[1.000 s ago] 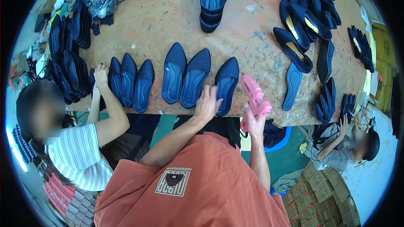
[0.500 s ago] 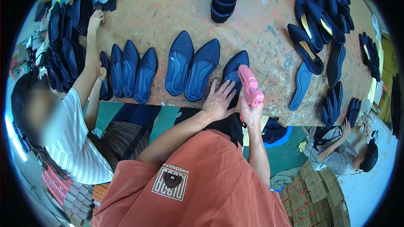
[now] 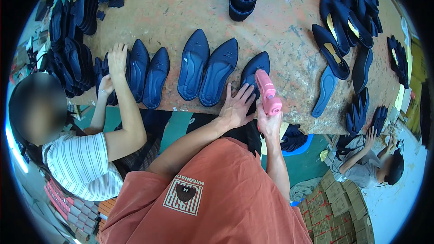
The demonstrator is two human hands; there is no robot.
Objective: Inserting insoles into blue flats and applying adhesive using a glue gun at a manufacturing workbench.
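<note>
A dark blue pointed flat shoe [image 3: 256, 65] lies at the table's near edge, its toe pointing away from me. Across its heel end rests my left hand [image 3: 237, 108], fingers spread and stretched out. My right hand [image 3: 270, 123] is closed round the handle of a pink pistol-shaped tool [image 3: 266, 91], whose front end is over the shoe's right side. The tool's tip and the heel of the shoe are hidden. Just left of my left hand, a pair of dark pointed shoes [image 3: 218, 72] lies with blue insoles showing.
At left, a co-worker's hands [image 3: 117, 58] handle dark shoes, beside stacked shoes [image 3: 77, 63]. More shoes [image 3: 334, 49] and a loose blue insole [image 3: 325, 92] lie to the right. Stacked shoes [image 3: 244, 0] stand at the far middle. Another person [image 3: 368, 162] sits at right.
The left co-worker's raised hand has come down and nearer, onto the dark shoes. My two hands, the pink tool and the shoe under them look nearly unchanged.
</note>
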